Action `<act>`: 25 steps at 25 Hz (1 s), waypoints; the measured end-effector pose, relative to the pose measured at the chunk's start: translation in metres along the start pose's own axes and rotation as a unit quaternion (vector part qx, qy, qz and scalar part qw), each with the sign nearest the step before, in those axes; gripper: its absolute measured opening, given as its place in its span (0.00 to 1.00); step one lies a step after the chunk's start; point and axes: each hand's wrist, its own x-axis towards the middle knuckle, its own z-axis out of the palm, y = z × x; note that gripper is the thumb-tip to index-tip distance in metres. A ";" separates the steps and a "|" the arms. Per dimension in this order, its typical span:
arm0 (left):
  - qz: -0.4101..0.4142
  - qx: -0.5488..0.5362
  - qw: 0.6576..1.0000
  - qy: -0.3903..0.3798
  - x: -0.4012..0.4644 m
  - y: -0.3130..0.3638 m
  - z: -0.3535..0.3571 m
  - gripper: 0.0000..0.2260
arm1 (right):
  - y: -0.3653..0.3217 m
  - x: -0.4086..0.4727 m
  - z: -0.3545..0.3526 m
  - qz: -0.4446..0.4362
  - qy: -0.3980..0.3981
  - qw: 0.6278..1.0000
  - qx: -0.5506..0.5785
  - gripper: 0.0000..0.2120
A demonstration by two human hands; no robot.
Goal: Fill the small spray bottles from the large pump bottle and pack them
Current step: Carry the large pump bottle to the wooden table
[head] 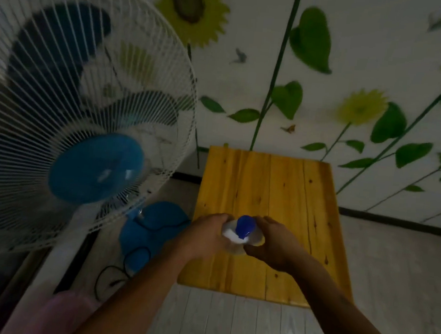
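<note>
A white bottle with a blue cap point(244, 228) stands over the near part of a small yellow wooden table point(274, 188); I see it from above, so its body is mostly hidden. My left hand point(207, 235) wraps its left side and my right hand point(274, 243) grips its right side. Both hands close around the bottle's shoulders. No small spray bottles show in this view.
A large white standing fan point(79, 115) with blue blades fills the left, its blue base point(151, 230) and black cord on the floor beside the table. A wall with sunflower decals point(329, 83) rises behind the table. Pale plank flooring point(239, 327) lies in front.
</note>
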 end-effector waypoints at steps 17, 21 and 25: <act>0.179 0.041 0.977 0.105 -0.088 0.277 -0.141 0.28 | -0.119 -0.126 -0.264 -0.038 0.233 0.970 0.065 0.29; 0.232 0.063 0.963 0.118 -0.116 0.324 -0.159 0.25 | -0.147 -0.160 -0.299 -0.023 0.270 0.960 0.072 0.29; 0.271 0.084 0.951 0.122 -0.136 0.363 -0.175 0.23 | -0.170 -0.186 -0.328 -0.006 0.308 0.949 0.062 0.28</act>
